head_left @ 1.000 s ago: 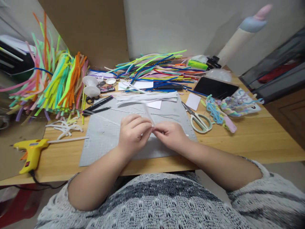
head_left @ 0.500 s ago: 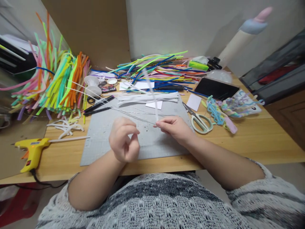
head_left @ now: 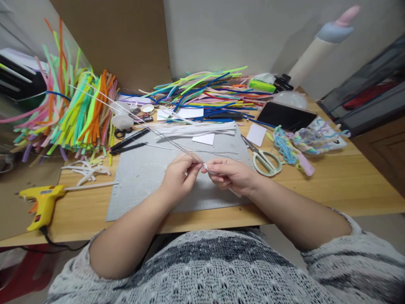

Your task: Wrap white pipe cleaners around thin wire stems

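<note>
My right hand [head_left: 232, 173] is closed in a pinch on a white pipe cleaner [head_left: 235, 193], whose loose end shows below the palm. At the fingertips, white fuzz surrounds the end of some thin metal wires [head_left: 158, 134]. My left hand [head_left: 180, 175] is closed with thumb and finger at the same spot, meeting the right fingertips. The wires run from there past the left fingers, up and leftward over the table. How the left fingers grip them is partly hidden. Both hands are above a grey cutting mat [head_left: 142, 177].
White pipe cleaners [head_left: 196, 130] lie across the mat's back, near black pens [head_left: 129, 141] and loose wire. Scissors [head_left: 267, 162], a phone [head_left: 286, 117] and a pastel braided piece [head_left: 286, 145] are right. Left are a yellow glue gun [head_left: 42, 202], white offcuts [head_left: 87, 169] and coloured pipe-cleaner bundles [head_left: 85, 109].
My left hand has moved right and up to meet the right fingertips. The white pipe cleaner, upright in the right hand before, now trails below it. The wires' far ends have swung up and left.
</note>
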